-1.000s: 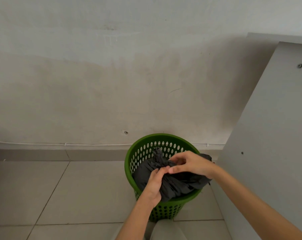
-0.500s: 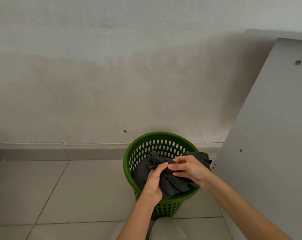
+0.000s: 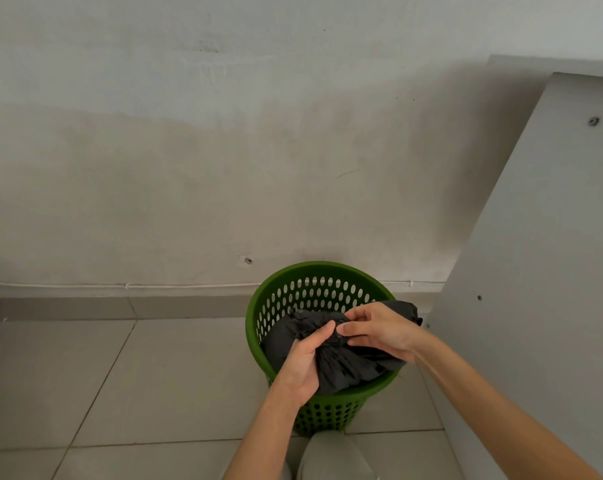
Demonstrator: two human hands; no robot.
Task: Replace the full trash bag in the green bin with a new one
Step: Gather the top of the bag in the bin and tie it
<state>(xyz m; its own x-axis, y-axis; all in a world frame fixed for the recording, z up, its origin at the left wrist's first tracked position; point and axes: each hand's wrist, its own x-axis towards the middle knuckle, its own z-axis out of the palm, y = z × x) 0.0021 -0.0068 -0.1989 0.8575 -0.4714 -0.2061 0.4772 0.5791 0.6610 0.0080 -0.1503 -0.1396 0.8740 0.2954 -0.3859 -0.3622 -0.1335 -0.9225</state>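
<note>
A round green bin with perforated walls stands on the tiled floor against the wall. Inside it sits a full dark grey trash bag, its top gathered into a bunch. My left hand is closed around the gathered neck from the near side. My right hand pinches the bunched plastic at the same spot from the right. A flap of the bag hangs over the bin's right rim. The bag's lower part is hidden by the bin.
A grey panel leans right beside the bin, almost touching it. A thin white cable runs along the wall above the skirting. Grey floor tiles spread to the left. My knee is just below the bin.
The bunched top of the bag has been pressed lower into the bin, and both hands have drawn closer together on it. The hands stay over the bin.
</note>
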